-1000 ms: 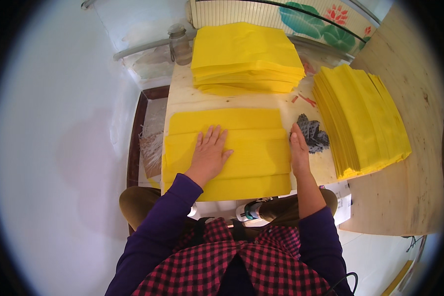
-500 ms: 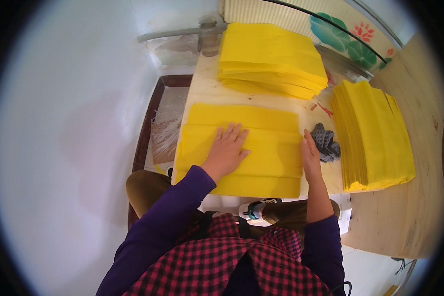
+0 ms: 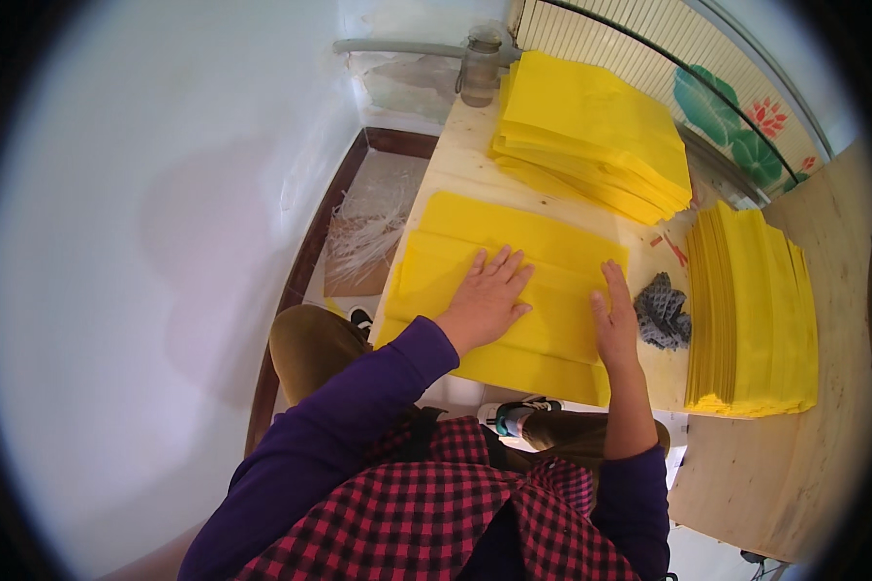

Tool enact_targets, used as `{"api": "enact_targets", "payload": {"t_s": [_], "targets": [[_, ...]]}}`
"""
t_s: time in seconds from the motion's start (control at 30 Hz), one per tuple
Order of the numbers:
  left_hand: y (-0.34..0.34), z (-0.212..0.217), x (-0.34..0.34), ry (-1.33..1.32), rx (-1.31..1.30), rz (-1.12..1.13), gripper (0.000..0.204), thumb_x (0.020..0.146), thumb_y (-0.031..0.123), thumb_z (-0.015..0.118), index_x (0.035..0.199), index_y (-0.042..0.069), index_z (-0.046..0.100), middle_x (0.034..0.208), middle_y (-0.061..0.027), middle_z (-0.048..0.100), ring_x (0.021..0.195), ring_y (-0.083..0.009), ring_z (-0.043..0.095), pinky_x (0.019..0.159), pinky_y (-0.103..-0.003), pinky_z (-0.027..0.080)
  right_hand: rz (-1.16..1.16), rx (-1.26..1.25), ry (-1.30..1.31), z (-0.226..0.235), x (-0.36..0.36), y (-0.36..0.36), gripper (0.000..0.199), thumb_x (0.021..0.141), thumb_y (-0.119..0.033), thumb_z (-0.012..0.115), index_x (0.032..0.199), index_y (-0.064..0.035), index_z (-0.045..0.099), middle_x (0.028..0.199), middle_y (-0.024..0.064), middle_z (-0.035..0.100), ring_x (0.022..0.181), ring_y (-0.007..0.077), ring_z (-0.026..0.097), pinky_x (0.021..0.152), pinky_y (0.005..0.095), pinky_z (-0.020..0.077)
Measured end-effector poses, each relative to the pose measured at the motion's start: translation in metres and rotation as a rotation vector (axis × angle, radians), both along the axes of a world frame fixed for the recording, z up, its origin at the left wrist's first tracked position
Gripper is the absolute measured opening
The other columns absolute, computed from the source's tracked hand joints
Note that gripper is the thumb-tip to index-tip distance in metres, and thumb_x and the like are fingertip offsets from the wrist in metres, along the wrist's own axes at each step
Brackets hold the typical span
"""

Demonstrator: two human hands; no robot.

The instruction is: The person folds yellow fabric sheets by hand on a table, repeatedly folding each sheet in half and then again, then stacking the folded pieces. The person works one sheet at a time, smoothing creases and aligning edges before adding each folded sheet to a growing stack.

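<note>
A yellow fabric-like sheet with crosswise folds (image 3: 562,281) lies on the wooden table in front of me, its near edge reaching past the table's front. My left hand (image 3: 489,298) rests flat on its middle with the fingers spread. At the sheet's right edge is my right hand (image 3: 614,320), its fingers stretched out and the thumb apart; it grips nothing. Whether more sheets lie under the top one, I cannot tell.
Behind the sheet is a loose stack of yellow sheets (image 3: 591,126); a tall folded yellow stack (image 3: 751,310) stands at right. A crumpled grey cloth (image 3: 663,312), red scraps (image 3: 675,250) and a clear jar (image 3: 480,68) share the table (image 3: 455,145). White strands (image 3: 368,228) lie left below.
The view has turned, so the table appears shifted right and tilted. My right hand has moved from beside the sheet's edge onto its right margin. My left hand stays flat on the sheet.
</note>
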State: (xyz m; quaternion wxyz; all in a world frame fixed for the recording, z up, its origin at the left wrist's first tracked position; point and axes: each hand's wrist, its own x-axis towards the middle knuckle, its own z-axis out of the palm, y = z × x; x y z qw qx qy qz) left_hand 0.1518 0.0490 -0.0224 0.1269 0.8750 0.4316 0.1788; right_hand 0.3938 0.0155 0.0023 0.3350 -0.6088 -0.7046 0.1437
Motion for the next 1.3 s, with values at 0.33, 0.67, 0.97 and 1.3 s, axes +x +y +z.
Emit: {"api": "enact_targets", "payload": {"t_s": [0.33, 0.67, 0.97, 1.3], "targets": [[0.000, 0.000, 0.001, 0.003, -0.021, 0.005, 0.059, 0.090, 0.035, 0.056, 0.139, 0.006, 0.041, 0.148, -0.0167, 0.034, 0.141, -0.0311, 0.026, 0.115, -0.049, 0.016, 0.002, -0.116, -0.366, -0.023, -0.051, 0.012, 0.064, 0.094, -0.036, 0.052, 0.141, 0.0031, 0.035, 0.148, 0.0236, 0.031, 0.140, 0.0370, 0.026, 0.115, 0.0475, 0.0179], [0.000, 0.000, 0.002, 0.025, -0.040, 0.014, 0.059, 0.091, 0.035, 0.055, 0.139, 0.004, 0.041, 0.149, -0.0163, 0.033, 0.141, -0.0304, 0.026, 0.115, -0.048, 0.016, -0.022, -0.195, -0.399, -0.025, -0.064, 0.009, 0.072, 0.094, -0.048, 0.046, 0.144, 0.0019, 0.031, 0.153, 0.0179, 0.025, 0.144, 0.0292, 0.019, 0.117, 0.0452, 0.0129], [0.001, -0.004, 0.002, 0.035, 0.017, 0.007, 0.061, 0.090, 0.036, 0.056, 0.138, 0.003, 0.042, 0.146, -0.0153, 0.038, 0.139, -0.0293, 0.030, 0.115, -0.048, 0.017, -0.084, -0.268, -0.501, -0.023, -0.038, 0.006, 0.075, 0.095, -0.049, 0.042, 0.146, 0.0021, 0.024, 0.154, 0.0198, 0.023, 0.144, 0.0306, 0.019, 0.116, 0.0456, 0.0147], [0.001, -0.001, -0.005, 0.143, -0.018, 0.082, 0.069, 0.092, 0.043, 0.051, 0.144, 0.003, 0.033, 0.152, -0.0141, 0.031, 0.143, -0.0262, 0.024, 0.115, -0.050, 0.013, -0.223, -0.322, -0.524, -0.023, 0.001, 0.013, 0.081, 0.094, -0.056, 0.040, 0.148, 0.0011, 0.022, 0.156, 0.0164, 0.018, 0.146, 0.0271, 0.014, 0.117, 0.0460, 0.0100]]}}
